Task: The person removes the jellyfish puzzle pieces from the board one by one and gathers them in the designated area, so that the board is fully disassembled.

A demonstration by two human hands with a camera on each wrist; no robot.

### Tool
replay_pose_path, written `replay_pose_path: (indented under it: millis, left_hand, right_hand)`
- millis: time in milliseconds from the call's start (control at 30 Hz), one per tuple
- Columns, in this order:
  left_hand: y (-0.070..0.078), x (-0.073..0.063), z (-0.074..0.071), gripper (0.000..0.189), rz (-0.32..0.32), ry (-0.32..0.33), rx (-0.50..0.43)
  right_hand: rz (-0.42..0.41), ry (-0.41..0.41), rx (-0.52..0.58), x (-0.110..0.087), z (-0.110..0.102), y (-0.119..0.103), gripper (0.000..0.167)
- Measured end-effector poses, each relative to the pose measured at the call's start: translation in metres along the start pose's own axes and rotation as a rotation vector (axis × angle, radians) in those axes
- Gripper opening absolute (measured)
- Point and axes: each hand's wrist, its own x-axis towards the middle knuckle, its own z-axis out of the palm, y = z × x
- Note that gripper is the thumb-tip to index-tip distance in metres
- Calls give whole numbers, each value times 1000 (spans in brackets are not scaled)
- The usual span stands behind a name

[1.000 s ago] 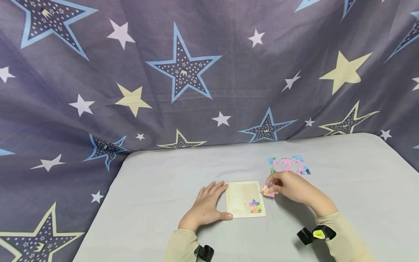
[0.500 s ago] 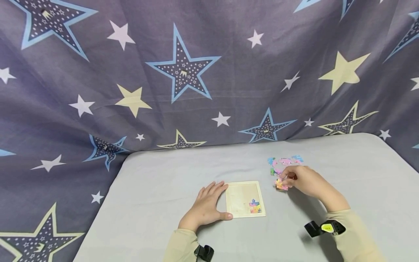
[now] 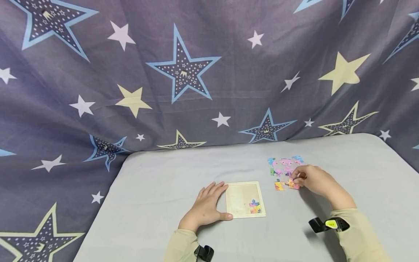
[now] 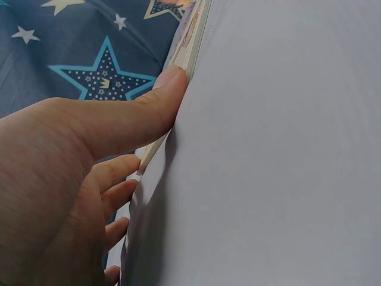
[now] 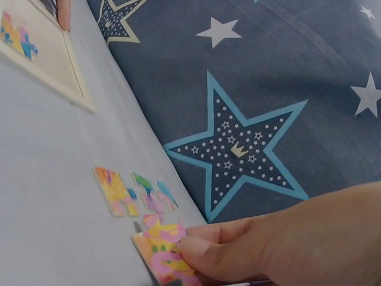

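Observation:
A square wooden puzzle tray [image 3: 237, 196] lies on the table with a few joined, colourful jigsaw pieces [image 3: 255, 206] in its lower right corner. My left hand [image 3: 207, 206] is spread along the tray's left side, its thumb [image 4: 169, 86] on the near edge and fingertips by the far left corner. To the right of the tray, my right hand [image 3: 317, 182] pinches a pink and yellow jigsaw piece [image 5: 164, 250] between thumb and fingers, low over the table. Beside it lies a yellow-orange jigsaw piece [image 3: 279, 186].
Behind the right hand, several pink and blue jigsaw pieces [image 3: 286, 162] are laid out in rows, partly covered by the fingers. A pale grey cloth covers the table [image 3: 170, 174]. A dark star-patterned curtain [image 3: 196, 120] hangs along the back.
From beside the tray, my right hand has moved right and away toward the laid-out pieces. The yellow-orange piece now lies apart from the pinched one. My left hand stays put.

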Motion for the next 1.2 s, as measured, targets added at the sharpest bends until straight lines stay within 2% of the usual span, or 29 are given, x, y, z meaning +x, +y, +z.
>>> replay_pose_path:
  millis: [267, 500, 633, 867, 1200]
  left_hand:
    - [-1, 0, 0, 95, -5, 1, 7]
    - [-1, 0, 0, 95, -5, -6, -3]
    - [0, 0, 0, 95, -10, -7, -8]
    - [0, 0, 0, 94, -12, -8, -3]
    - [2, -1, -2, 95, -15, -8, -17]
  right_hand:
    - [35, 15, -48, 2, 3, 5, 4]
    - [59, -5, -43, 3, 5, 5, 10]
    - [54, 15, -7, 4, 6, 3, 12]
    - [-32, 31, 177, 12, 18, -9, 10]
    - [-198, -30, 275, 17, 40, -34, 13]
